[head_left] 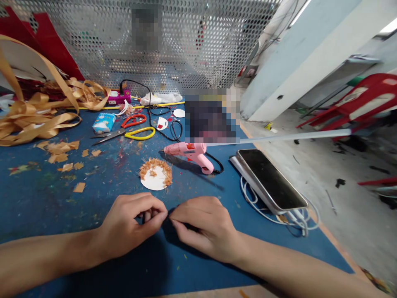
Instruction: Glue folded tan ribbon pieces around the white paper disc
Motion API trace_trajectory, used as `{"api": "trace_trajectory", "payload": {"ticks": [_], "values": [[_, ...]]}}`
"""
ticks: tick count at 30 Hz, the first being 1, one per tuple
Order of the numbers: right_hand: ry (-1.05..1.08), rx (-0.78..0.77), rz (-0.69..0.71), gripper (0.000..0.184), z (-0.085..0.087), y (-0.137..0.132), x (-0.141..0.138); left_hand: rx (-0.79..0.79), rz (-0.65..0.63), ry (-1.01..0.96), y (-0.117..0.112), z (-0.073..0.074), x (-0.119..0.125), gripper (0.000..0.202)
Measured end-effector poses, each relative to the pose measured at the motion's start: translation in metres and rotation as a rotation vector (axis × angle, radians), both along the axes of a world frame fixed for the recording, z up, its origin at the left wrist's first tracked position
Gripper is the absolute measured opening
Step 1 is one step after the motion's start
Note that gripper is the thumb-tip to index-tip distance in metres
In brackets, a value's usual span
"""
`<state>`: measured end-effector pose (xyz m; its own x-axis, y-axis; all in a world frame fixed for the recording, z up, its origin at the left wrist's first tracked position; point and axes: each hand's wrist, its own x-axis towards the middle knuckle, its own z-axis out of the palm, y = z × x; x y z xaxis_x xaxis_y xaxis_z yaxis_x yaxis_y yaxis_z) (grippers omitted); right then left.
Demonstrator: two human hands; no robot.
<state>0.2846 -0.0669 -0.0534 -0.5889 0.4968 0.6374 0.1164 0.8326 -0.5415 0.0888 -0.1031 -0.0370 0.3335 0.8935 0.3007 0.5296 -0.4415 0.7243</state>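
Observation:
Just above the blue tabletop, my left hand (136, 221) and my right hand (206, 227) face each other with fingertips almost meeting. Thumb and fingers are pinched on both; whatever they might hold is hidden or too small to make out. Beyond my fingertips lies a white paper disc (153, 180), its upper and right rim covered with tan ribbon tufts, one tuft near its middle. A pink glue gun (195, 154) with a long clear glue stick (279, 137) out of its back lies behind the disc, nozzle to the left. Small tan ribbon squares (80, 187) are scattered at left.
Scissors (139, 133) with one red and one yellow handle lie beside a blue packet (104, 123). Tan ribbon (40, 124) is heaped at far left. A purple power strip (119, 97) stands at the back. A phone (273, 178) and white cable (256, 203) are at right.

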Motion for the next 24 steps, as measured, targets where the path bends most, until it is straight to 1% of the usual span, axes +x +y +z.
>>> {"api": "trace_trajectory", "payload": {"ticks": [3,7,12,15,17,21,24], "values": [[0.038,0.068,-0.009,0.01,0.0003,0.0013,0.0022,-0.025,-0.004,-0.007,0.0012,0.0001,-0.0011,0.013],[0.066,0.102,-0.026,0.005,0.0015,0.0017,0.0037,-0.046,-0.085,-0.015,0.0005,-0.0018,-0.0061,0.013],[0.077,0.104,-0.024,0.002,0.0025,0.0007,0.0041,0.038,-0.129,-0.074,-0.001,-0.0023,-0.0095,0.012],[0.068,0.106,-0.022,0.002,0.0017,0.0005,0.0044,0.082,-0.191,-0.149,-0.0005,-0.0012,-0.008,0.009],[0.073,0.108,-0.017,0.002,0.001,0.0005,0.0045,0.082,-0.218,-0.172,-0.0001,-0.0009,-0.0067,0.007],[0.055,0.126,0.001,0.004,0.0003,0.0004,0.0045,0.073,-0.231,-0.187,-0.0003,-0.0015,-0.0053,0.002],[0.047,0.149,0.009,0.006,0.0006,0.0,0.005,0.07,-0.242,-0.184,-0.0008,-0.0017,-0.0053,0.005]]}}
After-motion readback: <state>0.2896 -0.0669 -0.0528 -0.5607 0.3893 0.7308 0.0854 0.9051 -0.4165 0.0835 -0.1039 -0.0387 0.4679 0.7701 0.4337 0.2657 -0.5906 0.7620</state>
